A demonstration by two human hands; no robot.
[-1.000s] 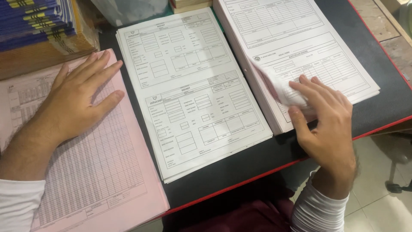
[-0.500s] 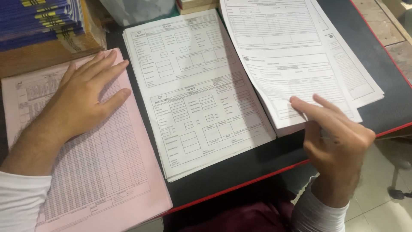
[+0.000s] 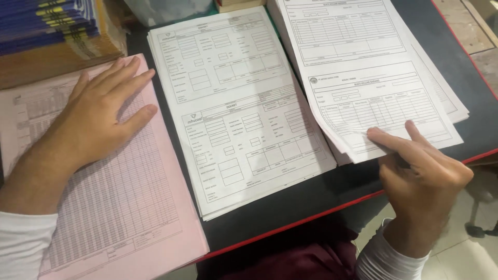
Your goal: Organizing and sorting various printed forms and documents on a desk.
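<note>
Leftmost, well to the left of the middle stack of white forms [image 3: 238,109], the left hand [image 3: 98,124] lies flat with its fingers spread and released on a pink stack of ruled sheets [image 3: 114,218], the palm's weight seemingly pinning those sheets so they do not slide. Up and left of the middle stack, a pile of blue-edged booklets [image 3: 46,21] sits on a brown cardboard box [image 3: 57,62]. The middle stack itself lies untouched, its edges roughly squared, just beside the pink sheets on one side and touching or nearly touching the right stack of white forms [image 3: 363,78] on the other. That right stack is fanned slightly, and its top sheet curls up at the near corner where the right hand [image 3: 420,176] has index finger and thumb pinched on the paper's edge, the other fingers loosely curled; the grip looks made to peel one sheet from the pile. All of it rests on a dark tabletop with a red rim [image 3: 321,212]; beyond the rim, lower right of the middle stack, pale floor tiles [image 3: 467,259] show.
</note>
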